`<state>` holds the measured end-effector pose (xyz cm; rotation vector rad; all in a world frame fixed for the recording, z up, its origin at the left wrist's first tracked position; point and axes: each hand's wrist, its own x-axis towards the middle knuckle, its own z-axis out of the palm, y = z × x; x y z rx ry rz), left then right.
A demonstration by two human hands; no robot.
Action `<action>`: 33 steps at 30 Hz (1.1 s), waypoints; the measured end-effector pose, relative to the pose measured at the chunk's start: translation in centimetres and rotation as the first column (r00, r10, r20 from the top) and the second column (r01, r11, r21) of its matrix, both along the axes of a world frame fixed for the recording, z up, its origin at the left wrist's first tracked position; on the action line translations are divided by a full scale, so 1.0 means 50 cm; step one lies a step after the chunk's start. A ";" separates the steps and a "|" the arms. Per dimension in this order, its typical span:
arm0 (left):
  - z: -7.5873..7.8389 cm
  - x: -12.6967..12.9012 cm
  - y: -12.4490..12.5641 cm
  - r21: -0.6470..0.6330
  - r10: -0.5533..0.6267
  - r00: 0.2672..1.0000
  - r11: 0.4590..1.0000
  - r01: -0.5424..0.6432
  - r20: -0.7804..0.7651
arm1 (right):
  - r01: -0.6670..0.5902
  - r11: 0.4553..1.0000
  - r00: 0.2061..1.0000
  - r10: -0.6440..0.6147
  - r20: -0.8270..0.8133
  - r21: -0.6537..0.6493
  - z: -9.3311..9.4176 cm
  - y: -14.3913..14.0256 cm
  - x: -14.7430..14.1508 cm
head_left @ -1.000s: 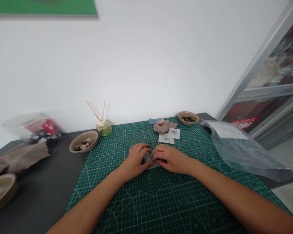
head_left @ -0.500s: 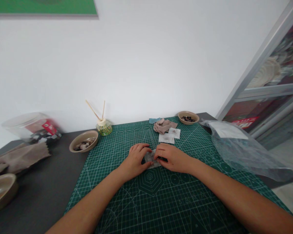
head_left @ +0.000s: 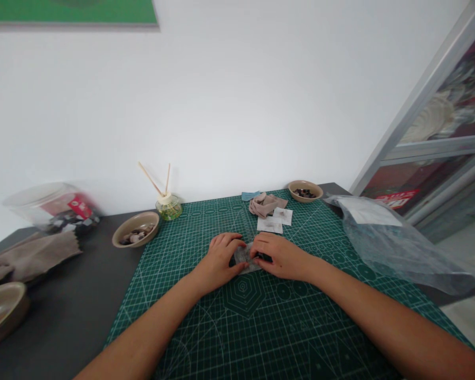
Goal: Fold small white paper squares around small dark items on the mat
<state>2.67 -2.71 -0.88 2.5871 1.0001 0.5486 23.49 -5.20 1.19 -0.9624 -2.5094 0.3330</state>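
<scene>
A small greyish, see-through-looking sheet (head_left: 241,255) lies on the green cutting mat (head_left: 198,327), partly covered by my fingers; its exact kind cannot be made out. My left hand (head_left: 222,257) curves around its left side, thumb and forefinger holding its edges against the mat. From the right, my right hand (head_left: 277,256) reaches over the same sheet with thumb and fingertips pinched together. Whatever sits in that pinch is too small and hidden to name. Just beyond the hands lie white paper cards (head_left: 269,225) and a crumpled beige cloth (head_left: 263,205).
At the back right stands a bowl of dark pieces (head_left: 305,192); another bowl (head_left: 136,230) is at left beside a reed diffuser (head_left: 169,206). Further left are a clear tub (head_left: 47,206), brown cloth (head_left: 43,256) and a third bowl (head_left: 3,311). A plastic bag (head_left: 391,243) covers the right edge.
Both hands stay in place over the small sheet. The right fingertips have shifted very slightly; nothing else has visibly moved.
</scene>
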 end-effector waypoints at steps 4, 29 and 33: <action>0.003 0.001 -0.001 -0.014 0.002 1.000 1.000 -0.003 -0.010 | -0.028 0.999 1.000 0.028 -0.002 -0.029 -0.003 -0.001 -0.001; 0.001 0.000 0.000 -0.005 0.000 1.000 1.000 0.000 0.002 | -0.053 0.998 0.998 0.052 -0.034 -0.045 -0.006 0.001 0.001; 0.001 0.000 0.000 -0.005 -0.007 1.000 1.000 0.007 0.003 | 0.010 1.000 1.000 -0.010 -0.025 -0.022 -0.006 0.003 0.003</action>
